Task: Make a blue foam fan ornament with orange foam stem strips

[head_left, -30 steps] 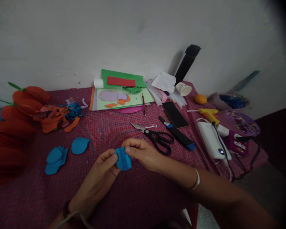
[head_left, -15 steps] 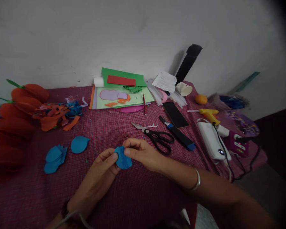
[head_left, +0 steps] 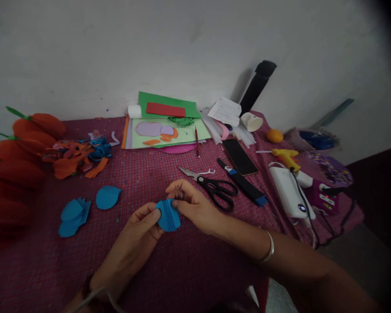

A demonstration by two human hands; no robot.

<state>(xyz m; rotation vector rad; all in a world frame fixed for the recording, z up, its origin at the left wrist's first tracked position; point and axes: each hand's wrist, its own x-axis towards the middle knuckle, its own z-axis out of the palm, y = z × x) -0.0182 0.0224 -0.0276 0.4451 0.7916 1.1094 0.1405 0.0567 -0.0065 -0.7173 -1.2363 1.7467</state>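
A blue petal-shaped sheet [head_left: 168, 216], with narrow pleats across its middle, is held up over the table. My left hand [head_left: 143, 224] grips its left side, thumb on top and fingers behind. At its upper right edge, my right hand [head_left: 193, 206] pinches it between thumb and fingers; the fingertips are partly hidden. To the left lie a single blue petal piece [head_left: 108, 197] and a small pile of blue petal pieces [head_left: 73, 217]. Black-handled scissors [head_left: 211, 187] rest open just beyond my right hand.
Orange pumpkin-like shapes [head_left: 16, 174] and coloured scraps [head_left: 73, 156] occupy the left. Craft sheets [head_left: 169, 95] and a pencil [head_left: 197, 141] lie at the back. Rightward are a cutter [head_left: 246, 184], phone [head_left: 239, 156], yellow glue gun [head_left: 286, 157], white power bank [head_left: 288, 191] and cables.
My right hand's fingers have lifted and spread slightly at the blue sheet's upper edge, baring more of its pleats. My left hand keeps its grip.
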